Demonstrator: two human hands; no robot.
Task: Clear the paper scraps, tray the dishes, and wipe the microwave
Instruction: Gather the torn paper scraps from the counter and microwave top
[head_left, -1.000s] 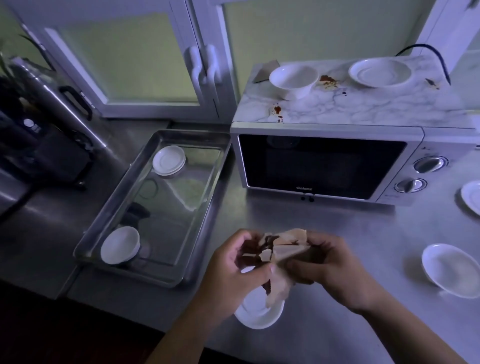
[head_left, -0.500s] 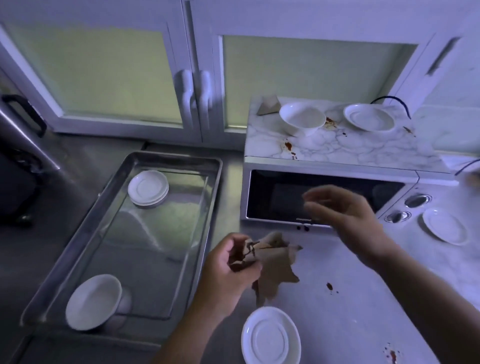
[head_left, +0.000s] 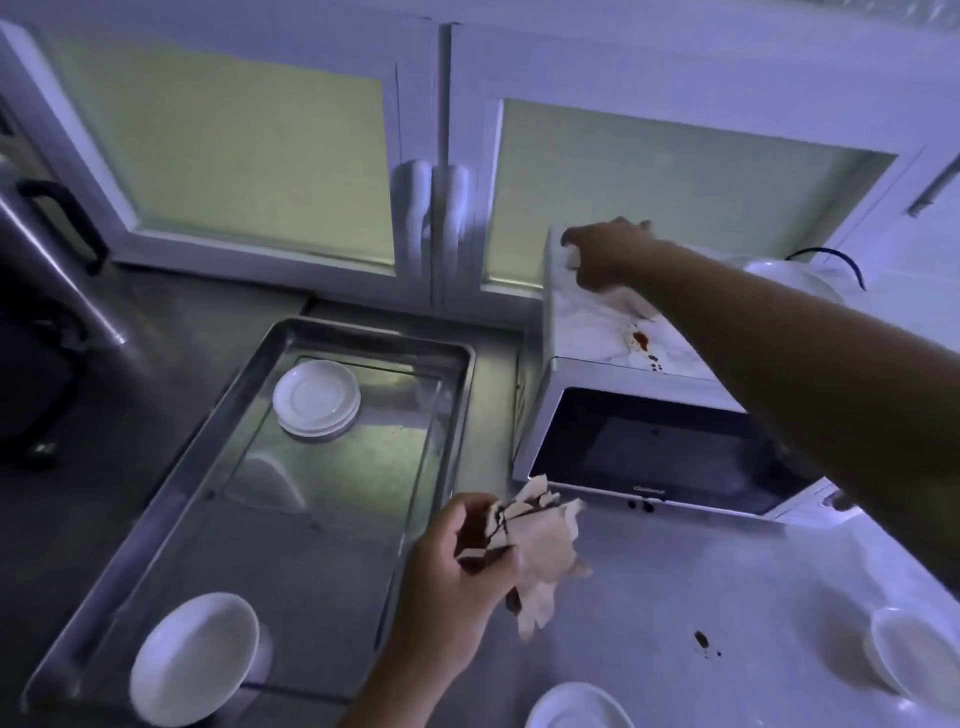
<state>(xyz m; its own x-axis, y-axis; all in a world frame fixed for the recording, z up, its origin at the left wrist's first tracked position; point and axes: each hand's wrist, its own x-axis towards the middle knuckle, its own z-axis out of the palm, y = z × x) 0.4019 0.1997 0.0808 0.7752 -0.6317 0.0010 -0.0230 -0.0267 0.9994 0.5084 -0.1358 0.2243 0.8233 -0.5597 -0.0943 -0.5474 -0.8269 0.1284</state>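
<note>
The metal tray (head_left: 374, 335) on the left of the counter (head_left: 727, 582) holds a short stack of white saucers (head_left: 317, 397) toward its far end and a white bowl (head_left: 195, 657) in its near-left corner.

The paper scraps (head_left: 545, 551) are a crumpled tan bunch with dark smears, held above the counter just in front of the microwave (head_left: 649, 452) door and right of the tray. The left hand (head_left: 457, 561) grips them, its fingers curled round the bunch, with loose ends hanging out to the right.

The right hand (head_left: 608, 254) is stretched over the far-left corner of the microwave's marbled top, knuckles bent. Whether its fingers pinch anything there I cannot tell. Red-brown stains (head_left: 641, 340) mark the top near its front edge, and a white plate (head_left: 789, 275) sits farther right, partly behind the forearm. On the counter lie a near dish (head_left: 576, 709) and a right dish (head_left: 914, 654), with a dark spot (head_left: 701, 639) between them.
</note>
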